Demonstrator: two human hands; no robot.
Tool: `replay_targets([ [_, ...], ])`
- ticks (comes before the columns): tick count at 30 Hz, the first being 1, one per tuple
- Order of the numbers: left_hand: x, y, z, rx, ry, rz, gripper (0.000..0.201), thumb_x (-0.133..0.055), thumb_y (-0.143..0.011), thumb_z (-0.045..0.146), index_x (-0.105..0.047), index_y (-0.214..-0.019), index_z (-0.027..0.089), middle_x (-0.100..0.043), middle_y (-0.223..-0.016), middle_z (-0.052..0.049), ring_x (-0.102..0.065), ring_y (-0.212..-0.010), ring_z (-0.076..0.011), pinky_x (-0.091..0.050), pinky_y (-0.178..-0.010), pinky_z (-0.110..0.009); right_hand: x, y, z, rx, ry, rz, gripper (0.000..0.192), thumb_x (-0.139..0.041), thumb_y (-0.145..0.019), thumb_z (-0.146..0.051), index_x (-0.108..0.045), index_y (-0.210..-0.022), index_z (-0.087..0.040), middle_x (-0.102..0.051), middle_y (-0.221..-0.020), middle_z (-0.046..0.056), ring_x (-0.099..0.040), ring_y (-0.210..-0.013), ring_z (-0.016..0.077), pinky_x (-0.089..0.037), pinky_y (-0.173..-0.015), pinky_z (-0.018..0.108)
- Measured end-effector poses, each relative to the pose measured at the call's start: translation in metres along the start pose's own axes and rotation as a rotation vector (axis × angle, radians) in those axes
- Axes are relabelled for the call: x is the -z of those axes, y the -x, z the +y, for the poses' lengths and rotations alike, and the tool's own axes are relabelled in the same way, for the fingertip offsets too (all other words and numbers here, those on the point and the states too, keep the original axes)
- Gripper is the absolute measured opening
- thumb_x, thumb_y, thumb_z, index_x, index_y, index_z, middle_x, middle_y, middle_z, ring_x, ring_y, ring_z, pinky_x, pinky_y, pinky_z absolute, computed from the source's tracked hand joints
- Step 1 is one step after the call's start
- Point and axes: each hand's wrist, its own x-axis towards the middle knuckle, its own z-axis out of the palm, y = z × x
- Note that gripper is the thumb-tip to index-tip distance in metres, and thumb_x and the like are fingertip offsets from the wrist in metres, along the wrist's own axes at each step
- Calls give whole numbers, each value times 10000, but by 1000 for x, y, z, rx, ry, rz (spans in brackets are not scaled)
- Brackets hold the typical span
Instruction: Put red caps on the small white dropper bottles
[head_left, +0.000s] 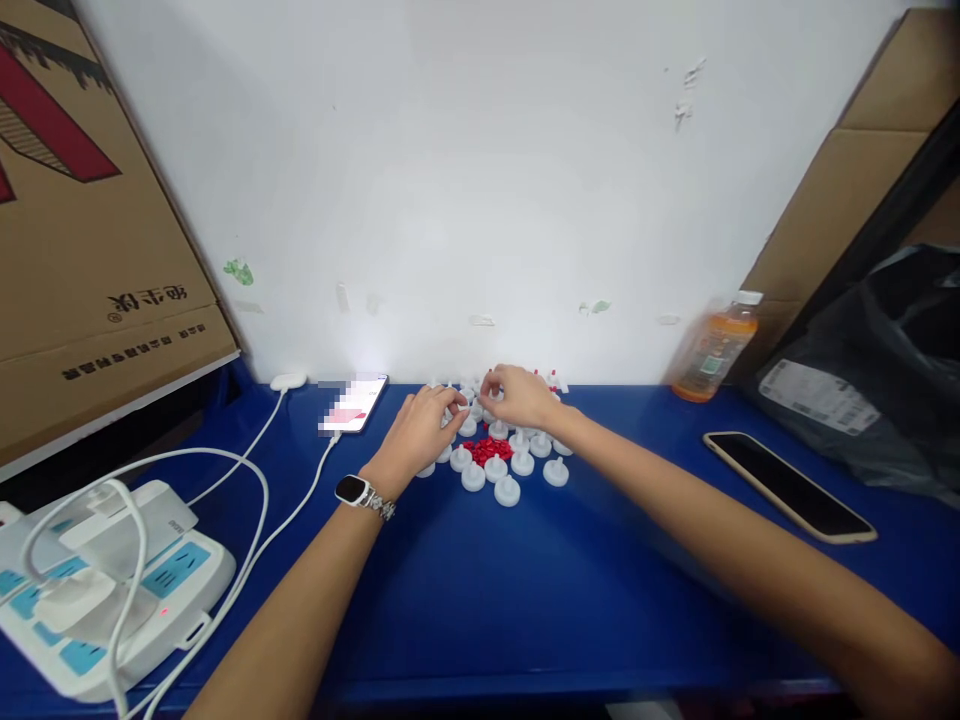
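Several white round caps with short nozzles (507, 490) are spread over the blue table, around a small heap of red tips (489, 450). At the left side of the group is my left hand (426, 425), wearing a watch, its fingers curled in toward the caps. My right hand (519, 397) reaches over the far part of the group with thumb and fingers bent together in a pinch. What either hand holds, if anything, is too small to make out. Some white caps with red tips (553, 379) stand by the wall, partly behind my right hand.
On the left are a power strip (191, 570) with white cables and a lit phone (360, 404) on a cable. To the right lie a dark-screened phone (791, 487), an orange drink bottle (716, 350) and a black plastic bag (870, 360). Cardboard boxes (97, 240) flank the table (570, 600).
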Motion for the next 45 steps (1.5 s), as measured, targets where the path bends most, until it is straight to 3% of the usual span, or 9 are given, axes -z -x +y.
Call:
replay_targets([
  [5, -3, -1, 7, 1, -11, -30, 196, -510, -953, 344, -666, -982, 228, -691, -969, -36, -593, -982, -244, -420, -811, -368, -3, 30, -6, 63, 78, -79, 198, -625, -822, -383, -740, -883, -234, -705, -973, 71, -574, -1023, 250, -417, -753, 297],
  [10, -6, 0, 7, 10, 21, -46, 221, -521, -942, 367, -656, -1052, 232, -694, -963, -38, -600, -997, -251, -428, -820, -377, -9, 23, -7, 26, 70, -99, 185, -596, -836, -329, -743, -905, -242, -726, -939, 71, -588, -1027, 252, -422, -738, 294],
  [15, -6, 0, 7, 14, 34, -38, 245, -521, -937, 380, -645, -1088, 233, -694, -953, -33, -610, -979, -250, -433, -827, -387, -10, 20, -8, -30, 22, -93, 246, -622, -818, -407, -738, -966, -248, -724, -952, 78, -609, -1015, 244, -432, -749, 289],
  [26, -6, 3, 10, 3, 45, -69, 254, -512, -938, 397, -651, -1074, 233, -708, -961, -36, -604, -979, -257, -433, -855, -397, -14, 13, -5, -110, -29, -146, 176, -631, -792, -371, -758, -824, -254, -754, -869, 32, -661, -900, 211, -424, -693, 267],
  [33, -2, 2, 11, 9, 43, -77, 257, -504, -936, 410, -677, -1007, 234, -707, -964, -38, -596, -978, -251, -434, -841, -387, -2, 17, -13, -131, -20, -162, 162, -629, -783, -324, -762, -791, -232, -755, -860, 46, -664, -887, 203, -422, -689, 259],
  [40, -1, 1, 13, -11, 98, -74, 268, -490, -941, 413, -686, -949, 231, -707, -913, -40, -604, -920, -246, -453, -792, -369, 27, 38, -4, -15, -168, -159, 263, -593, -847, -412, -746, -783, -208, -735, -770, 16, -635, -738, 157, -400, -657, 248],
  [45, -6, 1, 14, -34, 123, -50, 268, -493, -943, 407, -690, -936, 226, -712, -908, -47, -617, -898, -242, -465, -799, -370, 27, 8, 20, -159, -72, -35, 291, -518, -898, -384, -732, -986, -207, -743, -967, 55, -655, -851, 177, -427, -683, 252],
])
